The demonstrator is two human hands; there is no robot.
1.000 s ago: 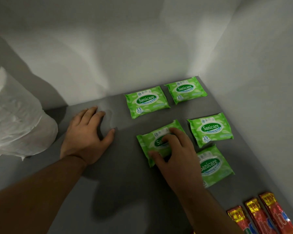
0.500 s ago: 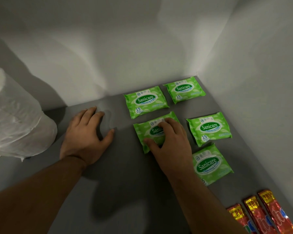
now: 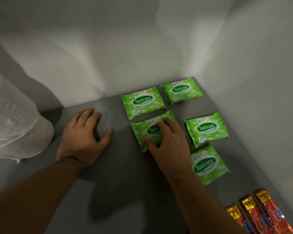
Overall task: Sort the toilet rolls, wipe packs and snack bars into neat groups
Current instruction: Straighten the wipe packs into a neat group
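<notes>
Several green Sanicare wipe packs lie on the grey shelf [image 3: 122, 191] toward its back right corner. My right hand [image 3: 167, 142] presses on the wipe pack [image 3: 142, 132] in the middle, thumb at its near edge and fingers on its label. This pack sits just below another wipe pack [image 3: 143, 102] and left of a third wipe pack [image 3: 207, 129]. My left hand [image 3: 82, 137] rests flat on the shelf, fingers spread, holding nothing. White toilet rolls [image 3: 12, 122] stand at the far left. Three red snack bars [image 3: 260, 215] lie side by side at the bottom right.
White walls close the shelf at the back and on the right. A further wipe pack [image 3: 182, 90] sits in the back corner and one wipe pack [image 3: 208, 164] lies nearest the snack bars. Bare grey shelf shows between my two arms.
My right hand has slid the middle wipe pack away from me and to the left, up beside the back-row pack. My left hand has stayed flat in place.
</notes>
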